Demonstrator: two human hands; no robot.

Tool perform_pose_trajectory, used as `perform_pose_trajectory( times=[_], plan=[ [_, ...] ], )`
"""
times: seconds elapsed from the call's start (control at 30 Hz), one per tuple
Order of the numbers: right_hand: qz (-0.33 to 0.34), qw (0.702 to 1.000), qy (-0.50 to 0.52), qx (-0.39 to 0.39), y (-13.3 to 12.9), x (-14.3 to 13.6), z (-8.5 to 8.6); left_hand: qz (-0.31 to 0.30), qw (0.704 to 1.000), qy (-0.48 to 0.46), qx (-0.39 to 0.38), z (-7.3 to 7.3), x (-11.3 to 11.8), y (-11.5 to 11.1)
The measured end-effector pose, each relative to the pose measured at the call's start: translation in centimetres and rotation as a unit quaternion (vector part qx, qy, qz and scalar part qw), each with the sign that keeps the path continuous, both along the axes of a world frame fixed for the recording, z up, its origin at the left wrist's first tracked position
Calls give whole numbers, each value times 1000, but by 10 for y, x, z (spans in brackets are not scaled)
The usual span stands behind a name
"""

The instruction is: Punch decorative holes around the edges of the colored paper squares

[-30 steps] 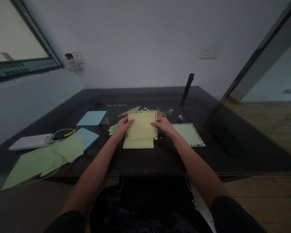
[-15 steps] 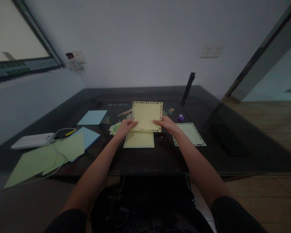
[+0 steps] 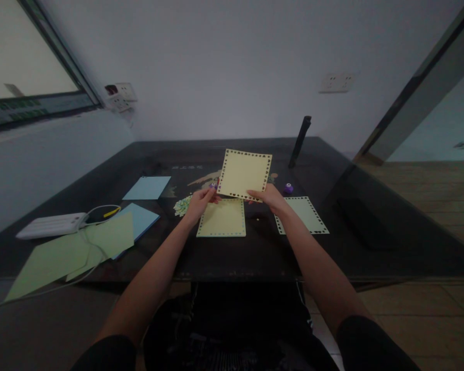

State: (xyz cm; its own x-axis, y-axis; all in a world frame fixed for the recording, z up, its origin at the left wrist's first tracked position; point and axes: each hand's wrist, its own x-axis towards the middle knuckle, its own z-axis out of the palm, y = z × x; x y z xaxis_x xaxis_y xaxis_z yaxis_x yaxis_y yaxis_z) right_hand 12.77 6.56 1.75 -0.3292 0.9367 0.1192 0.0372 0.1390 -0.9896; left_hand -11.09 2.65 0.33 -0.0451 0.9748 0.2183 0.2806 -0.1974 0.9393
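Observation:
A pale yellow sheet of paper [image 3: 245, 172] with a row of small dark heart-like shapes along its edges is raised above the table, tilted. My right hand [image 3: 272, 198] grips its lower right part, thumb on the front and fingers behind. By the lower left corner is my left hand [image 3: 201, 203], its thumb and fingers slightly apart; it seems to have no grip on the sheet. Beneath lies another yellow bordered sheet [image 3: 222, 219], its top edge partly covered. A pale green sheet with a dark patterned border [image 3: 303, 214] lies beside my right forearm.
On the dark table [image 3: 232, 260] a white power bank [image 3: 52, 225] with a cable lies left, near green sheets [image 3: 81, 245] and blue sheets [image 3: 141, 219]. A light blue sheet [image 3: 147, 187] lies farther back. A small purple object [image 3: 288, 188] and a black upright stick [image 3: 300, 141] stand right.
The raised yellow sheet has moved up and to the right and turned clockwise. My left thumb has come off its front; my right hand keeps hold. More of the lower yellow sheet shows.

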Motion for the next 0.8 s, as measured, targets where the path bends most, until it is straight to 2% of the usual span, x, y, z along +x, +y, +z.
perform_pose_trajectory(
  times=[0.2,0.33,0.47,0.57,0.67,0.8],
  plan=[
    [-119,991,54,6,2,27,13,-17,993,118,2,-8,1,3],
    [-120,991,58,4,-1,44,8,-33,988,150,-6,-12,6,6],
    [-116,991,55,-21,-8,49,0,-10,976,217,4,-7,16,16],
    [-122,991,57,-26,-14,46,-2,40,952,303,21,-3,29,28],
    [-113,992,54,-25,-17,43,1,103,908,401,60,-1,47,37],
    [-101,993,54,-22,-18,42,3,138,872,468,51,-6,66,42]
  ],
)
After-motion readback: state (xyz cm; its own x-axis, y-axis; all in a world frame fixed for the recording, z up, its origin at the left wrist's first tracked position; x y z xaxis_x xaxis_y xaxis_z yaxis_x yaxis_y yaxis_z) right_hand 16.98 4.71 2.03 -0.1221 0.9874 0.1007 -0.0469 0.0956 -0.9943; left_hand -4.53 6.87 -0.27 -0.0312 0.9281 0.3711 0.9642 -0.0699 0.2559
